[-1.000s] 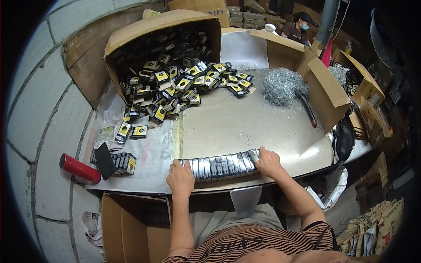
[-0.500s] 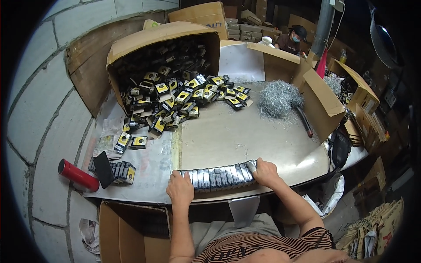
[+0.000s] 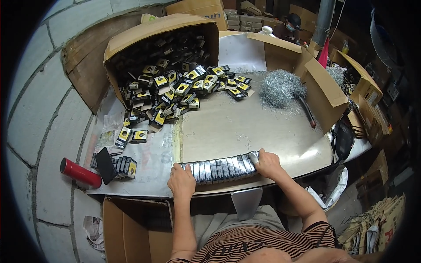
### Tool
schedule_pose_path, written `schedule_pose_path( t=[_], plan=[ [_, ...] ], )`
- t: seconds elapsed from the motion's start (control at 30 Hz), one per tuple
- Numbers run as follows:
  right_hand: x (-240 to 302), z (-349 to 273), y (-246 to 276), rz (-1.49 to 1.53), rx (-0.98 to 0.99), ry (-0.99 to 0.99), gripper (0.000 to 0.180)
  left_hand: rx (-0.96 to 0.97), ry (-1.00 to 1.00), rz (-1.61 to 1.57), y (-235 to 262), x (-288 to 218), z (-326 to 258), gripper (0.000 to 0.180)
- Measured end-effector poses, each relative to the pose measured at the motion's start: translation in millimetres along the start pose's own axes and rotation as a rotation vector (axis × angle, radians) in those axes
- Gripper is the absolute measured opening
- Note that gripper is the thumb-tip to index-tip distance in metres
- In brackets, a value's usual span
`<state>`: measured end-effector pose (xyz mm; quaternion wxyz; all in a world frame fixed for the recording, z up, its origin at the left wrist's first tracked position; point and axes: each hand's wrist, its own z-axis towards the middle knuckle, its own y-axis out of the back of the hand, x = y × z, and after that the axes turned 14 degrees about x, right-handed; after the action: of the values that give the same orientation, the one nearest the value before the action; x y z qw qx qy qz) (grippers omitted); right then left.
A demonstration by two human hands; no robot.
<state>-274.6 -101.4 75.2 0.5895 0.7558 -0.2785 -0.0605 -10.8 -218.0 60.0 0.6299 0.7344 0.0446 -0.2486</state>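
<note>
A long row of small dark boxes (image 3: 223, 170), standing side by side with shiny edges upward, lies along the table's near edge. My left hand (image 3: 181, 179) is closed on the left end of this row, thumb beside the end box. At the opposite end, my right hand (image 3: 268, 164) presses in with bent fingers, and a pale grey covering shows on one digit. Between them the boxes are squeezed into a slightly curved line. Beyond my left hand, a heap of loose black and yellow boxes (image 3: 183, 89) spills out of a large cardboard carton (image 3: 162, 26) lying on its side.
A tangle of silvery wire pieces (image 3: 280, 89) sits at the right, beside a dark rod with a red tip (image 3: 308, 111). At the left are a red cylinder (image 3: 80, 172), a black phone-like slab (image 3: 105, 165) and several upright boxes (image 3: 127, 167). An open carton (image 3: 127, 232) stands below the table edge. A person (image 3: 289, 28) sits far back.
The view has shifted slightly, so the table and hands appear a little higher. Both hands still hold the row's two ends.
</note>
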Motion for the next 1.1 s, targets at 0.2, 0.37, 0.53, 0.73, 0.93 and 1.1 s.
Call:
schedule_pose_path(
  t=[0.2, 0.37, 0.53, 0.73, 0.93, 1.1],
  plan=[
    [-1.2, 0.9, -0.2, -0.015, -0.017, 0.009, 0.050, -0.011, -0.004, 0.008, -1.7, 1.2, 1.8, 0.035],
    [0.1, 0.6, -1.0, 0.001, -0.008, 0.008, 0.049, -0.013, -0.005, -0.005, 0.8, 2.3, -0.7, 0.033],
    [-3.7, -3.7, -3.3, 0.018, -0.019, 0.028, 0.057, -0.012, -0.003, -0.001, -4.6, 2.8, -1.8, 0.032],
    [-5.5, -1.4, 2.3, 0.012, 0.040, -0.007, 0.058, -0.013, -0.001, 0.005, -4.6, -0.9, -3.0, 0.033],
    [-5.7, 0.9, 6.2, 0.003, 0.033, 0.033, 0.058, 0.013, 0.013, 0.014, -1.4, -7.5, -0.1, 0.034],
    [-6.1, 0.2, 3.2, 0.018, 0.046, 0.031, 0.057, 0.016, 0.024, 0.024, -2.3, -5.2, -0.3, 0.035]
  ],
)
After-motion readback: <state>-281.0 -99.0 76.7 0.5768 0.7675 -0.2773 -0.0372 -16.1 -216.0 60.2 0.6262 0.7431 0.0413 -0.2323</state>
